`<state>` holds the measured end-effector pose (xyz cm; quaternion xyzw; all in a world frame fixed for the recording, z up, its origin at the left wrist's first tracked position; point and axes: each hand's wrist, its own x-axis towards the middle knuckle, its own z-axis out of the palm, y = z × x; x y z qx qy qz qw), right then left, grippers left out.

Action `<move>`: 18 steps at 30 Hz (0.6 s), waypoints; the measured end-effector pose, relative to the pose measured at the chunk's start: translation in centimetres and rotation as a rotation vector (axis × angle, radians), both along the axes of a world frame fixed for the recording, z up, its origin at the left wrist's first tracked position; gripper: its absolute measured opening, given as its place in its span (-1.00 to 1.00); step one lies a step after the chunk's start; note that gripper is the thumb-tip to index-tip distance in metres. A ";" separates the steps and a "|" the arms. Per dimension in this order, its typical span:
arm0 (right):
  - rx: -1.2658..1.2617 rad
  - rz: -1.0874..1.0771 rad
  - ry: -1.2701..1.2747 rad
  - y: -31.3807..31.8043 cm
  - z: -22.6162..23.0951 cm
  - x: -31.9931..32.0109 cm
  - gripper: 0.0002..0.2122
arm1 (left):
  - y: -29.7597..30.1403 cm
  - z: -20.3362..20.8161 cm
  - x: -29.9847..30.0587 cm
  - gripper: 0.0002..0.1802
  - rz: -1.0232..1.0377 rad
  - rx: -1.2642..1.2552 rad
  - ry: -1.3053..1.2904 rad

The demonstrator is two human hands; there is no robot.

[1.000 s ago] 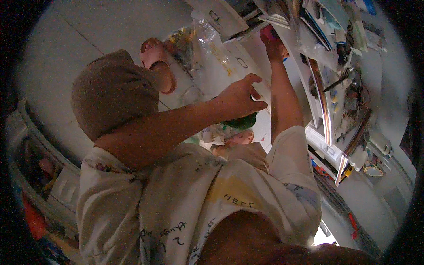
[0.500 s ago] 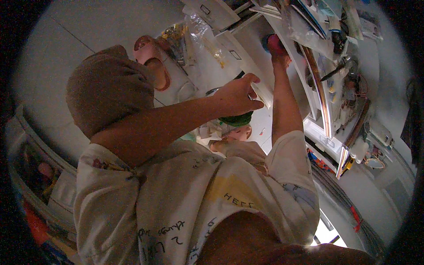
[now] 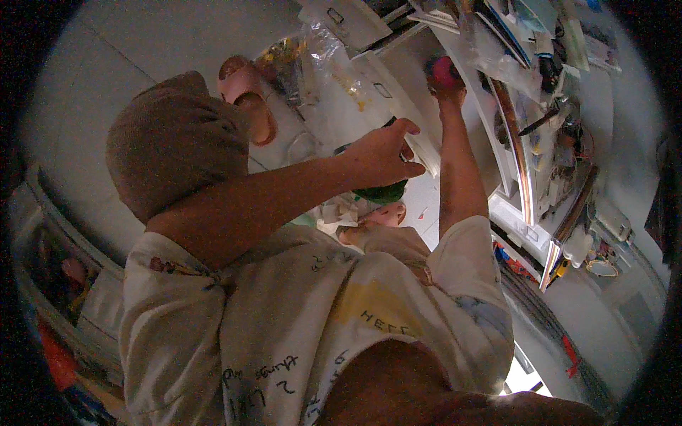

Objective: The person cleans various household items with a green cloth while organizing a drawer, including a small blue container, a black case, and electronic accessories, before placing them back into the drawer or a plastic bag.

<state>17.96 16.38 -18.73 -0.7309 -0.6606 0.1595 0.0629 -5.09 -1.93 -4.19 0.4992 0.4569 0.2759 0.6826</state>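
Observation:
My right hand [image 3: 450, 94] reaches into an open white drawer [image 3: 415, 60], its fingers round a round pink thing with a dark rim [image 3: 445, 71]. What kind of thing that is, I cannot make out. My left hand [image 3: 383, 153] hovers by the near end of the drawer front [image 3: 387, 89], thumb and forefinger apart and slightly bent. Dark bits of something show behind that hand, mostly hidden by it. Below it is a dark green thing [image 3: 383, 193], partly covered by the hand.
Further drawers [image 3: 344, 21] and a cluttered shelf [image 3: 554, 135] with bags and tools stand at the right. Clear plastic bags [image 3: 330, 60] lie beyond the left hand. My knee [image 3: 170, 142] and a pink slipper [image 3: 245, 96] are at the left. Bundled cables [image 3: 547, 319] run along the right.
My right hand has turned a little inside the drawer, and more of the round pink thing shows. The left hand stays almost where it was.

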 end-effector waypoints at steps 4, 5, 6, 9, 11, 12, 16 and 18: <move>-0.557 0.046 -0.076 3.4 0.6 0.2 -0.58 | -0.1 -0.1 -0.3 -0.31 0.008 0.006 -0.023; -0.722 0.037 -0.107 5.2 0.6 0.8 -0.56 | -0.1 0.0 -0.3 -0.31 -0.002 0.011 -0.030; -0.758 0.043 -0.109 5.5 0.6 0.4 -0.57 | 0.0 0.0 -0.3 -0.32 -0.001 0.001 -0.025; -0.352 -0.057 -0.016 3.2 -0.1 -1.0 -0.59 | 0.1 -0.2 -0.2 -0.32 0.023 0.001 -0.029; -0.130 -0.119 0.041 2.4 -0.5 -2.1 -0.61 | -0.2 -0.9 -0.1 -0.33 0.050 0.049 -0.055; -0.068 -0.144 0.059 2.5 -0.7 -2.4 -0.61 | -0.1 -0.7 -0.3 -0.33 0.038 0.050 -0.046; 0.034 -0.179 0.117 3.5 -1.4 -3.8 -0.63 | 0.0 -0.2 -0.6 -0.34 0.021 0.027 -0.041; 0.060 -0.179 0.151 3.7 -1.8 -4.2 -0.63 | 0.0 -0.2 -0.7 -0.34 0.019 0.019 -0.046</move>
